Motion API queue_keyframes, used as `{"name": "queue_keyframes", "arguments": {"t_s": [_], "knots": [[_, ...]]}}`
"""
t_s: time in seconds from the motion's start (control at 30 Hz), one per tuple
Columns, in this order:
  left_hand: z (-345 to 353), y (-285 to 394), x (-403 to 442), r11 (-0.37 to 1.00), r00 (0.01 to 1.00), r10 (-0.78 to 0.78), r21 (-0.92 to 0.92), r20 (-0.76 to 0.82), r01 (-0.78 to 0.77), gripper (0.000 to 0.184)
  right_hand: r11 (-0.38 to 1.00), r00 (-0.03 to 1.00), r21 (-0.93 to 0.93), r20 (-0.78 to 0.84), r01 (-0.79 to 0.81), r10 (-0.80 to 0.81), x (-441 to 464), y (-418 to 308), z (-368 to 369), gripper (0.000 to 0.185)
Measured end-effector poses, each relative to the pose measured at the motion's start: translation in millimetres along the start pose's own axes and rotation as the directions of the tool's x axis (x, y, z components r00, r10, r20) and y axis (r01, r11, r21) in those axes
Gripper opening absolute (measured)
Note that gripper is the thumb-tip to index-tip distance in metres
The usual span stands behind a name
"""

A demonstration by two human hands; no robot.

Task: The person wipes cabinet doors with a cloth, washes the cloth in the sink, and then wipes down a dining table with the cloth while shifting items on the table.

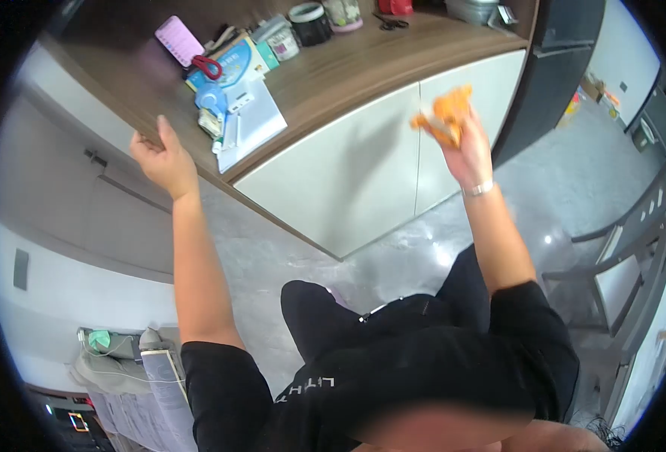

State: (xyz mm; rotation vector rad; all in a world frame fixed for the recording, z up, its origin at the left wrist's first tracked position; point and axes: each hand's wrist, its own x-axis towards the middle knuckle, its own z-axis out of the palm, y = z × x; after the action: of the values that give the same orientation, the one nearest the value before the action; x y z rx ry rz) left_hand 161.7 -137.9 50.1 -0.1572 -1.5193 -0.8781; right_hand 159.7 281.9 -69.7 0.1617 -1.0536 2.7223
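Observation:
My right hand (470, 154) is closed around a crumpled orange cloth (451, 113), held up in front of the white cabinet doors (363, 166). Part of the cloth hangs past my fingers on the left. At the left side of the wooden counter (333, 83), my left hand (169, 166) grips the edge, thumb on top and fingers curled at the outer side. Close to this hand lie a white sheet (261, 124), a blue roundish item (211, 98) and some small packets.
Along the counter's back stand a dark jar (309, 24), a clear tub (280, 39), a pink phone-like item (178, 41) and black scissors (391, 22). Red-handled scissors (207, 67) lie nearby. A grey chair (611, 279) stands at right, a grey sofa (133, 392) at lower left.

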Motion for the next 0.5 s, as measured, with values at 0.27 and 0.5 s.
{"name": "queue_keyframes", "arguments": {"t_s": [0.27,0.5], "knots": [[24.8,42.8,-47.8,0.980,0.906,0.039,0.161,0.421,-0.117,0.021,0.936,0.934,0.035,-0.063,-0.350,0.352,-47.1,22.5,-118.6,0.047],[147.9,-50.0,80.3,0.744,0.855,-0.339,0.668,0.393,-0.012,0.057,0.917,0.915,-0.008,-0.062,-0.400,0.398,17.2,19.0,-112.9,0.042]]}}
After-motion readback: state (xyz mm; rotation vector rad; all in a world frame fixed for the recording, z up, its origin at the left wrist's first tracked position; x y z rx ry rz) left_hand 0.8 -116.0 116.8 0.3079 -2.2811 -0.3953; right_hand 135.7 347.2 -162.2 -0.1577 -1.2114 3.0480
